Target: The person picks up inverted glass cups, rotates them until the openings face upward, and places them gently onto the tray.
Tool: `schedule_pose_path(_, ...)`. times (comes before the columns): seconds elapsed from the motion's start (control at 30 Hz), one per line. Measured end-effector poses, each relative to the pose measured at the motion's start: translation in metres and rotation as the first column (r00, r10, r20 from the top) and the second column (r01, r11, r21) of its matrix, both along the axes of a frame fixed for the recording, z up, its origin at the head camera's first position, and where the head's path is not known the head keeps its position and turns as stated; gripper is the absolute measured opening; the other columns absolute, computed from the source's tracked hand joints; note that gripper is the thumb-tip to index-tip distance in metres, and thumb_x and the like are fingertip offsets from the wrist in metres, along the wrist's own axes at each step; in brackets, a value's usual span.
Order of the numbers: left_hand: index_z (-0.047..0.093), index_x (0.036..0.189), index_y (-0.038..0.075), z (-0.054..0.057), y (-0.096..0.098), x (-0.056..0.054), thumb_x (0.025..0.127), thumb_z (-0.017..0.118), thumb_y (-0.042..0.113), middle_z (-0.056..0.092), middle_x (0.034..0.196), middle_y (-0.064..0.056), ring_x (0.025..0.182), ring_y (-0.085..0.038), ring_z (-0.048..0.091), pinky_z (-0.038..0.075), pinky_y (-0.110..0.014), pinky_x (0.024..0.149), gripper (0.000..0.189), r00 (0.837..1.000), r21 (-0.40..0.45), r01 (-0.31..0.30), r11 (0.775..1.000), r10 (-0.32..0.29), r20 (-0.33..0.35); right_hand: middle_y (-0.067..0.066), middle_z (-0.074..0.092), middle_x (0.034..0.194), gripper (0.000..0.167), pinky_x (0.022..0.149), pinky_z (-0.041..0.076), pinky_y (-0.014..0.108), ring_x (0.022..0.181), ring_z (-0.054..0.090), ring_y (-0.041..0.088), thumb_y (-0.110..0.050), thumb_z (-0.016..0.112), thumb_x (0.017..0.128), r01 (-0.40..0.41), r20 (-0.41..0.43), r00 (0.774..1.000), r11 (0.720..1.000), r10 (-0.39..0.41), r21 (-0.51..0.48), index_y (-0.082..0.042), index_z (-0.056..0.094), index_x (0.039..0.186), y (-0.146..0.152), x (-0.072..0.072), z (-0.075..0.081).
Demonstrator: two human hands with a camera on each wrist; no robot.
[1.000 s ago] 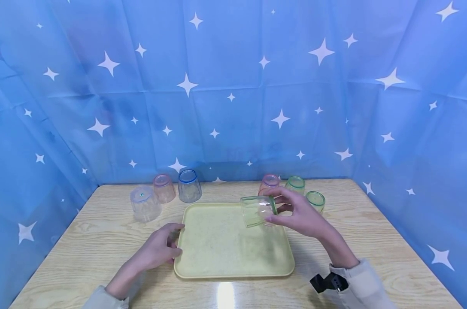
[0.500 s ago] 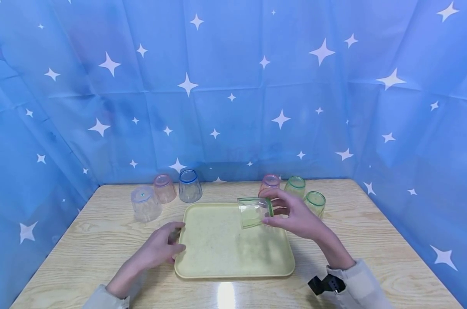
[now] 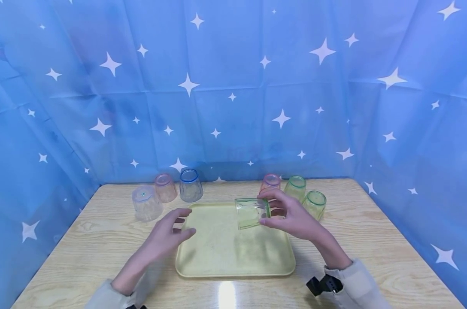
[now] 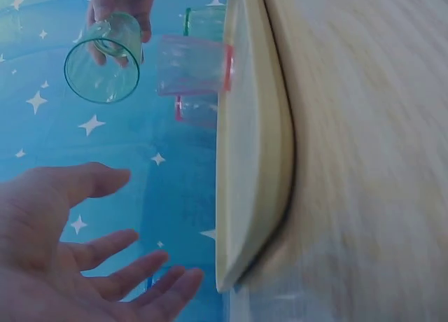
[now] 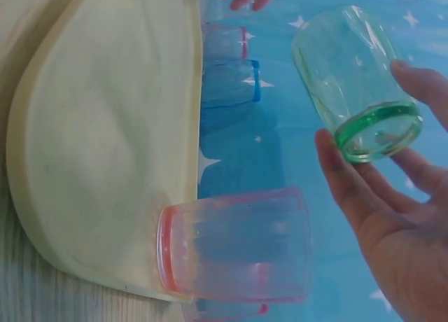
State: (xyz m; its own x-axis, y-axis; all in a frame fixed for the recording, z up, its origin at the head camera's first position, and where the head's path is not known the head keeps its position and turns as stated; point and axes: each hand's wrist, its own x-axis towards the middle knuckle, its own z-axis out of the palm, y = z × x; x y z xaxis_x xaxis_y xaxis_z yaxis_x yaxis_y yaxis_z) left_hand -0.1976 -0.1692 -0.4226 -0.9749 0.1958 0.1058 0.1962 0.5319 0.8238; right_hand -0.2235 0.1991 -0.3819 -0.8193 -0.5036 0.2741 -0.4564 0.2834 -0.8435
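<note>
My right hand holds a clear green cup by its thick-based end, above the tray's right half. The cup lies sideways in the air, its mouth facing left. My left hand is raised over the left edge of the cream tray, fingers spread, holding nothing; the left wrist view also shows this left hand apart from everything. An upright pink cup stands at the tray's far right corner in the right wrist view; my right hand largely hides it in the head view.
Upside-down cups stand along the back: a clear one, a pink one and a blue-based one at left; another pink one and two green ones at right. A starry blue curtain encloses the wooden table.
My left hand has let go of the tray's left edge and risen, its fingers parting. My right hand has moved slightly left with the green cup, which has turned a little more level.
</note>
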Motion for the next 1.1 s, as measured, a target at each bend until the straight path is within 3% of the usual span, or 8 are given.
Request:
schedule_pose_path(0.27, 0.054, 0.144, 0.007, 0.007, 0.019, -0.005, 0.091, 0.079, 0.024, 0.057, 0.145, -0.018, 0.131, -0.042, 0.057, 0.058, -0.044, 0.102, 0.061, 0.996, 0.137, 0.094, 0.986, -0.094, -0.007, 0.017, 0.06, 0.133, 0.055, 0.091, 0.062, 0.029, 0.107, 0.07, 0.012, -0.009, 0.081, 0.088, -0.005, 0.009, 1.0, 1.0, 0.006, -0.004, -0.007, 0.057, 0.137, -0.003, 0.0, -0.002)
schedule_pose_path(0.67, 0.05, 0.148, 0.016, 0.016, 0.041, -0.009, 0.096, 0.074, 0.035, 0.057, 0.147, -0.01, 0.132, -0.032, 0.06, 0.057, -0.042, 0.103, 0.06, 0.99, 0.242, 0.119, 0.963, -0.133, 0.043, 0.017, 0.058, 0.138, 0.056, 0.092, 0.062, 0.031, 0.111, 0.069, 0.013, -0.01, 0.081, 0.089, -0.01, 0.018, 1.0, 1.0, 0.011, -0.021, -0.009, 0.055, 0.139, -0.004, 0.001, -0.003)
schedule_pose_path(0.83, 0.047, 0.151, 0.019, 0.02, 0.054, -0.01, 0.097, 0.073, 0.033, 0.054, 0.15, -0.009, 0.132, -0.03, 0.06, 0.056, -0.043, 0.105, 0.062, 0.982, 0.318, 0.141, 0.938, -0.173, 0.075, 0.017, 0.058, 0.139, 0.057, 0.093, 0.061, 0.03, 0.11, 0.07, 0.012, -0.011, 0.08, 0.089, 0.004, 0.011, 1.0, 1.0, -0.004, -0.02, -0.009, 0.055, 0.14, -0.005, 0.002, -0.003)
schedule_pose_path(1.1, 0.043, 0.152, 0.017, 0.021, 0.072, -0.014, 0.097, 0.072, 0.027, 0.049, 0.153, -0.011, 0.132, -0.031, 0.061, 0.059, -0.038, 0.102, 0.064, 0.968, 0.483, 0.156, 0.861, -0.232, 0.1, 0.018, 0.057, 0.138, 0.057, 0.092, 0.061, 0.029, 0.109, 0.07, 0.011, -0.01, 0.08, 0.089, 0.018, 0.014, 1.0, 0.999, -0.018, -0.031, -0.007, 0.055, 0.14, -0.008, 0.005, 0.0)
